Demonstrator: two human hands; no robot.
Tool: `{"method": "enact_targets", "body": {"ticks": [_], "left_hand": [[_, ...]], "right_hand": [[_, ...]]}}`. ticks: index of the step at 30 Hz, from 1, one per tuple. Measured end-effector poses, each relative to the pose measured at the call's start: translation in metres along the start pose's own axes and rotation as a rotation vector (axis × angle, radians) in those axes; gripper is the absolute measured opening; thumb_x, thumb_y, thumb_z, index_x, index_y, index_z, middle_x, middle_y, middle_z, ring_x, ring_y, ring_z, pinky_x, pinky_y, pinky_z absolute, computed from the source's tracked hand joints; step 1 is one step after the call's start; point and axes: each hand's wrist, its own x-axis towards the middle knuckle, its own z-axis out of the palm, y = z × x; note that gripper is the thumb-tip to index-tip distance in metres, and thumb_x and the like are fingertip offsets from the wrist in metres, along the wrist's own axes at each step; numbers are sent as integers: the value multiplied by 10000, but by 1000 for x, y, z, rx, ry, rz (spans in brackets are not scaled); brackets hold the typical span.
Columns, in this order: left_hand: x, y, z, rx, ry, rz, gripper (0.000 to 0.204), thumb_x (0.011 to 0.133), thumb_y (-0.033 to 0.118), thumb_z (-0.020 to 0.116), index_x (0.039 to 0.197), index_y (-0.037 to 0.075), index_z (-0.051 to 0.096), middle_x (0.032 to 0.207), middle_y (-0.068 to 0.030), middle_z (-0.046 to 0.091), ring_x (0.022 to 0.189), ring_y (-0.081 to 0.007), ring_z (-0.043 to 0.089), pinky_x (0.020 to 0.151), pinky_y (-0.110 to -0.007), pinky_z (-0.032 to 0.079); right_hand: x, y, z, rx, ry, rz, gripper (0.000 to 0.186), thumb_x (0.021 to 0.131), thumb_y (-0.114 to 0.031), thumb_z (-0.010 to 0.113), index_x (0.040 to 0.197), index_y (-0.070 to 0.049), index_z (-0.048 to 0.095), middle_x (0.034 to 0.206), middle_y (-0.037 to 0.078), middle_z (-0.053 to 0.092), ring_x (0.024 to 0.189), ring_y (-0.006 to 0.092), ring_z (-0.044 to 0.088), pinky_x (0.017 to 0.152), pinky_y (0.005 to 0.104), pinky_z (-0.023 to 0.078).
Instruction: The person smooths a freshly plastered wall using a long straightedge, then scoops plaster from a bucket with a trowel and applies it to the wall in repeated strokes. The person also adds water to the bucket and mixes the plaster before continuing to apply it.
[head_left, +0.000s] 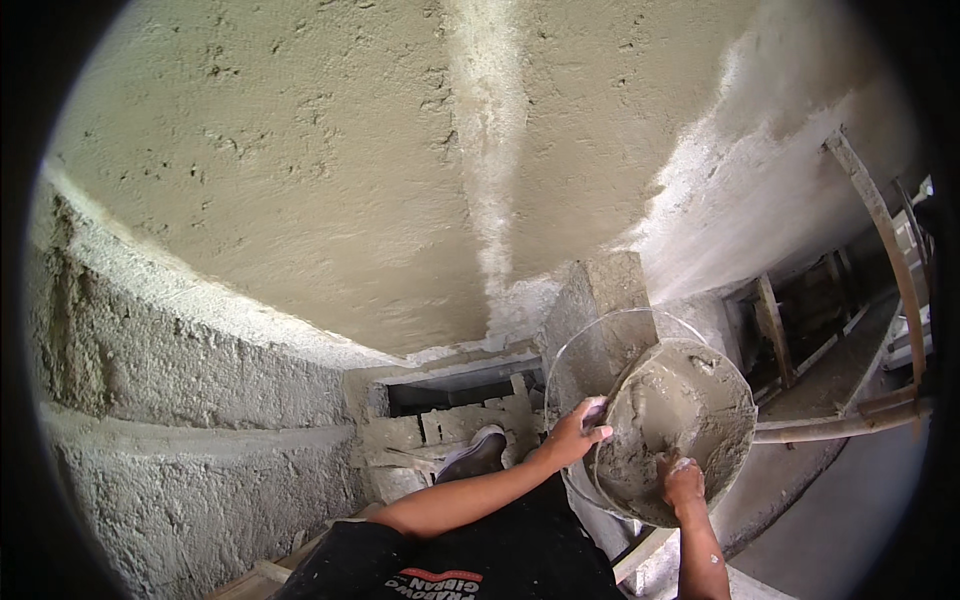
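A round bucket (735, 400) of wet grey mortar (655, 395) stands tilted toward me at the lower right, with its thin wire handle (575, 345) raised on the far left side. My left hand (578, 435) is closed at the bucket's left rim, thumb toward the mortar. A dark edge runs along the rim beside it; whether that is a separate tool cannot be made out. Inside the bucket, my right hand (684, 482) is closed low over the mortar, fingers curled. Whatever it grips is hidden by the hand and the mortar. Splashes of mortar mark that wrist.
Ahead rises a wall of fresh plaster (330, 200) with a paler vertical strip (490, 150). Rough grey wall (190, 380) runs along the left. My shoe (475, 452) rests near wooden planks (400, 435). Right of the bucket are bamboo poles (840, 425) and upright timbers (885, 220).
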Motion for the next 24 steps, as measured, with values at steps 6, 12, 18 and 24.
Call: {"method": "enact_targets", "body": {"ticks": [6,12,18,24], "left_hand": [[-5,-12,3,-86,84,14,684,900,206,761,1458,3,422,1425,-204,534,1298,-263,534,1089,-401,436],[-27,0,6,-144,8,-1,756,900,67,740,1522,8,314,1476,-209,483,1340,-266,504,1102,-390,424],[-27,6,8,-239,8,-48,774,896,23,732,1535,17,295,1495,-197,467,1339,-266,502,1095,-387,430],[-32,4,8,-232,49,-70,791,895,75,757,1535,24,295,1494,-199,470,1333,-280,501,1085,-399,437]], "right_hand": [[-13,39,-34,-48,-6,70,497,1000,-483,492,1213,-66,660,1198,244,669,1130,421,643,959,497,524],[-4,2,-49,-162,58,-7,304,946,-232,545,1148,-55,686,1028,202,733,940,313,742,783,434,596],[-3,19,-46,-115,106,146,321,968,-247,548,1170,-39,683,1133,197,718,1042,334,719,858,417,583],[11,52,-52,-195,-105,-181,318,961,-240,541,1132,-36,715,1167,160,716,1082,319,700,886,424,571]]}}
